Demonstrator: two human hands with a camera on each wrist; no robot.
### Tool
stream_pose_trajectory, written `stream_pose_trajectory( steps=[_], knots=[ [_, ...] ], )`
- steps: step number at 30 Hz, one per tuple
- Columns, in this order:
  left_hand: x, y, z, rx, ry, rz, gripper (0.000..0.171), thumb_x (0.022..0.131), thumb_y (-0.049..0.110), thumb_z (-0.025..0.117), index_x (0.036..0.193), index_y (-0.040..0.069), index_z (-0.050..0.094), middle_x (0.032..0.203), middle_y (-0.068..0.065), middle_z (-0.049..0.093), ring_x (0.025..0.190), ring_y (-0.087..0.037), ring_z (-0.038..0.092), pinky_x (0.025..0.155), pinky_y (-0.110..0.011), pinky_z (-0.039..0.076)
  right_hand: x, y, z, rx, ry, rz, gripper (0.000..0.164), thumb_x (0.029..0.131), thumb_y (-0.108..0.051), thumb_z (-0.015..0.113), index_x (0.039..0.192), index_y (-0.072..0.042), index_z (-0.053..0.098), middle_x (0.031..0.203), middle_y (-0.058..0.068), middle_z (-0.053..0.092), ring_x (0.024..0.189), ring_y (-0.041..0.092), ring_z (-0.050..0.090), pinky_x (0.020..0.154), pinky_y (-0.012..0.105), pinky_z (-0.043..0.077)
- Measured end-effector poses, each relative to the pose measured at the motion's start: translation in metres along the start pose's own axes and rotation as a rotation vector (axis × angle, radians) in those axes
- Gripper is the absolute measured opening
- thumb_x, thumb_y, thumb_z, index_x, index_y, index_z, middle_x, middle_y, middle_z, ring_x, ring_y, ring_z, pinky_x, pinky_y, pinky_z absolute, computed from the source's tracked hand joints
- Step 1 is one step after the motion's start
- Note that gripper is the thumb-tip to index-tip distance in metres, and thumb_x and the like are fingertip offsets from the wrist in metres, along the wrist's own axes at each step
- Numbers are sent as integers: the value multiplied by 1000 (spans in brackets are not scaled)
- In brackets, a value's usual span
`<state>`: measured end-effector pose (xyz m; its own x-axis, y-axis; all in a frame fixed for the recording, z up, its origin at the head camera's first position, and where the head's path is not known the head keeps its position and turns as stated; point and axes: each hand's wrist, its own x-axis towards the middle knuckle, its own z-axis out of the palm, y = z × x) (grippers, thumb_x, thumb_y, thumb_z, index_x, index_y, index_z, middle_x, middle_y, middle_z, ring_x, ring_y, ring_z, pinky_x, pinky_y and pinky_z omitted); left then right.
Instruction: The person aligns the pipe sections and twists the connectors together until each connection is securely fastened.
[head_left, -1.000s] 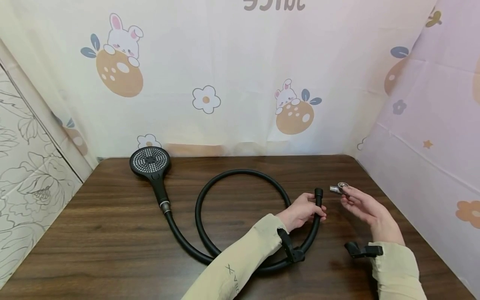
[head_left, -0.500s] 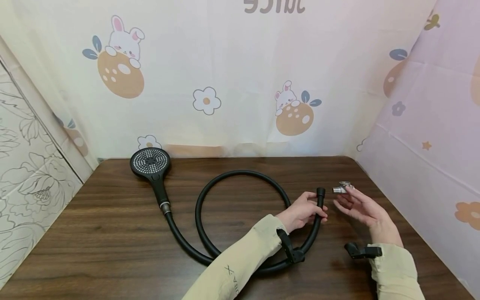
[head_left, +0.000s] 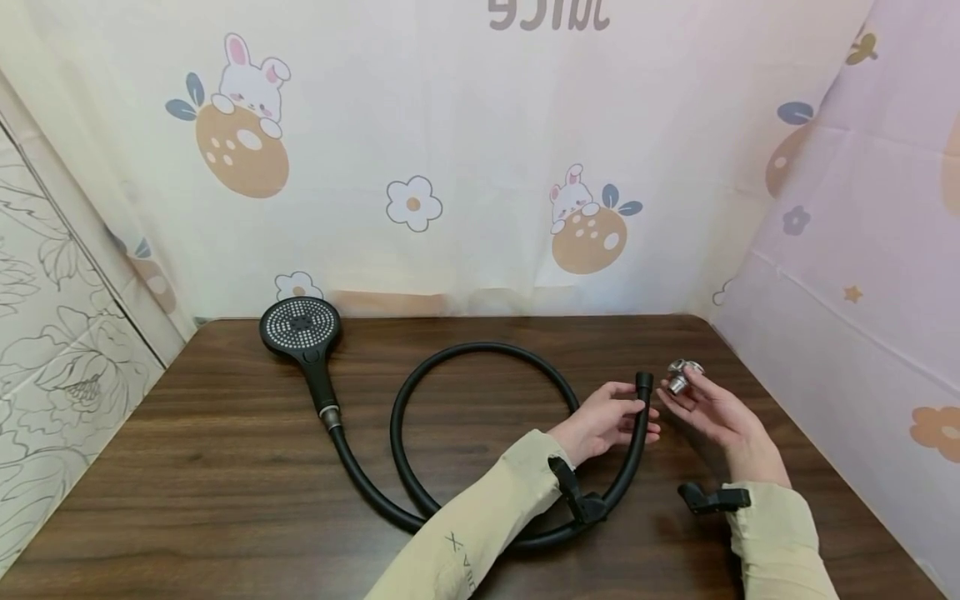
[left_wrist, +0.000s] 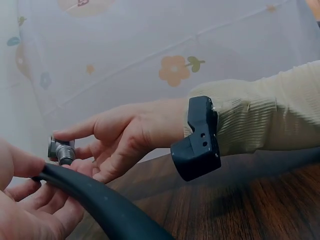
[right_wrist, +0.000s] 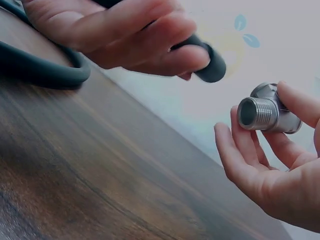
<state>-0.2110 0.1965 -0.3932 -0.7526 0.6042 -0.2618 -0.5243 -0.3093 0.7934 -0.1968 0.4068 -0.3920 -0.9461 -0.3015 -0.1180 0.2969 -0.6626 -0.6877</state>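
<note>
My left hand grips a black shower hose just below its end, and the dark end fitting points up past the fingers. To its right, my right hand pinches a small silver threaded metal fitting between thumb and fingers. In the right wrist view the threaded outlet of this metal connector faces toward the hose end, with a gap between them. At the hose's other end a black shower head lies face up on the table's left side.
The hose forms a loop on the dark wooden table, partly under the left sleeve. A printed curtain hangs behind the table and along its right side. A black camera mount sits on the right wrist.
My right hand has shifted slightly left and turned the metal fitting so its threaded outlet points down toward the viewer. The left hand has tipped the hose end slightly right.
</note>
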Motion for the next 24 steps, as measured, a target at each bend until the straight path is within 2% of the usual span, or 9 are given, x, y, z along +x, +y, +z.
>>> stream_pose_trajectory(
  steps=[4, 10, 15, 18, 24],
  knots=[
    [-1, -1, -1, 4, -11, 10, 25, 92, 11, 52, 117, 11, 51, 92, -14, 66, 87, -33, 65, 77, -44, 52, 1, 1, 0, -33, 34, -1, 31, 99, -13, 32, 103, -6, 62, 99, 9, 62, 96, 22, 61, 91, 40, 45],
    [0, 1, -1, 0, -54, 9, 25, 92, 14, 52, 117, 12, 56, 103, -19, 64, 81, -26, 65, 80, -43, 51, 1, 1, 5, 8, 96, 5, 27, 98, -15, 37, 101, -8, 63, 97, 9, 63, 93, 22, 62, 87, 41, 48],
    [1, 3, 0, 3, -93, -1, 23, 93, 15, 50, 114, 15, 59, 91, -9, 65, 72, -19, 62, 82, -42, 50, 2, -1, 14, -50, 146, 3, 26, 97, -16, 41, 97, -9, 66, 96, 9, 64, 91, 21, 63, 83, 37, 50],
    [3, 5, 1, 7, -84, 7, 21, 95, 20, 48, 112, 16, 59, 83, -6, 62, 69, -18, 60, 77, -39, 51, 4, -2, 20, -86, 161, -2, 25, 96, -16, 42, 96, -9, 66, 95, 9, 65, 90, 21, 64, 81, 35, 51],
    [3, 8, 3, 38, -34, 30, 24, 93, 32, 49, 108, 17, 60, 76, -3, 60, 62, -15, 59, 60, -26, 49, 7, -4, 30, -101, 173, -5, 22, 96, -15, 43, 96, -10, 64, 94, 9, 66, 89, 20, 64, 80, 34, 51]
  ],
)
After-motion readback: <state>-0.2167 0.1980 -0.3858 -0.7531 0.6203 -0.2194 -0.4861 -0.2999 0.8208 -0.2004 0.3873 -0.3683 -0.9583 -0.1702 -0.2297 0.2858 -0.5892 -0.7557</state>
